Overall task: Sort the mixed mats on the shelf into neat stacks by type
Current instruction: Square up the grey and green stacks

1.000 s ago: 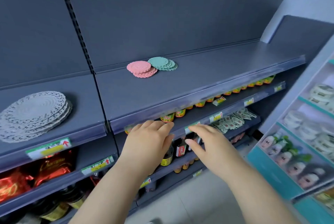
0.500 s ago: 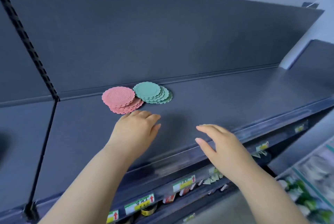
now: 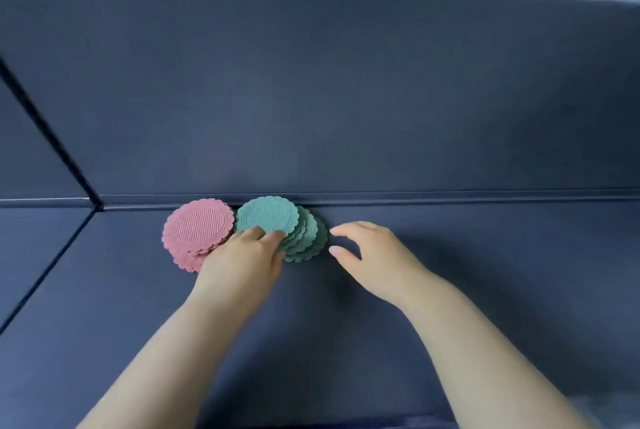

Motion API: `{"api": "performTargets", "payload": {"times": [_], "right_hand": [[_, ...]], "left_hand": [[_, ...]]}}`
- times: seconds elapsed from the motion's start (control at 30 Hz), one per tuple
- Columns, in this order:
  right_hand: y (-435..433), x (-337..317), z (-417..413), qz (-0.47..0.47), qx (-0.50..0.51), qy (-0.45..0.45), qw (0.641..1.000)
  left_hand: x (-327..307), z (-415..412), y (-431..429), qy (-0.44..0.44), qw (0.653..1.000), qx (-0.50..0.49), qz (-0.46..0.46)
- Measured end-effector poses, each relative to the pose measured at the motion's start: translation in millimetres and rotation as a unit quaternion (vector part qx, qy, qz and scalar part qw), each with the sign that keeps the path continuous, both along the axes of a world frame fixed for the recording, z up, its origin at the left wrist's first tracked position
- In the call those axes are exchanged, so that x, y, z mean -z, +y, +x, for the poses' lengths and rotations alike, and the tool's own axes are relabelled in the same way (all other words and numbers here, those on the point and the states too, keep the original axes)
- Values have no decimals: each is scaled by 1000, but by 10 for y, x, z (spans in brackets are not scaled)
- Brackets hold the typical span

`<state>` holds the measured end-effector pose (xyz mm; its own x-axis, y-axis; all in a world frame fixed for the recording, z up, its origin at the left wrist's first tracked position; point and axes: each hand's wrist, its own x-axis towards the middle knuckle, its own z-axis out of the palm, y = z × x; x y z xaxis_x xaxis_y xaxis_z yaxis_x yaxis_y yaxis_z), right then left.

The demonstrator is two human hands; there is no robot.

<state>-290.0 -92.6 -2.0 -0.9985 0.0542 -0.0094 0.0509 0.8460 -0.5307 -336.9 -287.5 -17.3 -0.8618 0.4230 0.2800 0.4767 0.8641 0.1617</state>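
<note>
Left hand [image 3: 242, 262] rests flat fingers on green mats [image 3: 268, 215], pink mats [image 3: 197, 229] alongside; right hand [image 3: 372, 255] relaxed, empty, just right of them.

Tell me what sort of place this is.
Probably a shop aisle: a dark metal shelf with a back panel and dark upright, holding pink mats and green mats in stacks.

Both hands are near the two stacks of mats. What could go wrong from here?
The green mats lie fanned out; a push from the left hand, touching their front edge, may spread them further. The pink mats sit close beside, partly under that hand, so colours could mix.
</note>
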Motion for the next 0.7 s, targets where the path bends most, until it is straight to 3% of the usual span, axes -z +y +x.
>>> {"api": "performTargets", "payload": {"times": [0.13,0.3,0.53,0.7], "right_hand": [[84,-21,-567,31,-61,-21,997],[-80,39,-1059,47,-102,-72,991],[-248,-224,-1369,152,-133,-184,962],[-173,-316,-1445,118,-126,-276,945]], "left_hand": [[7,-25,192,16,997,-75,-19],[71,-18,281,22,993,-81,-81],[69,12,288,7,990,-87,-110],[86,29,268,-25,985,-105,-137]]}}
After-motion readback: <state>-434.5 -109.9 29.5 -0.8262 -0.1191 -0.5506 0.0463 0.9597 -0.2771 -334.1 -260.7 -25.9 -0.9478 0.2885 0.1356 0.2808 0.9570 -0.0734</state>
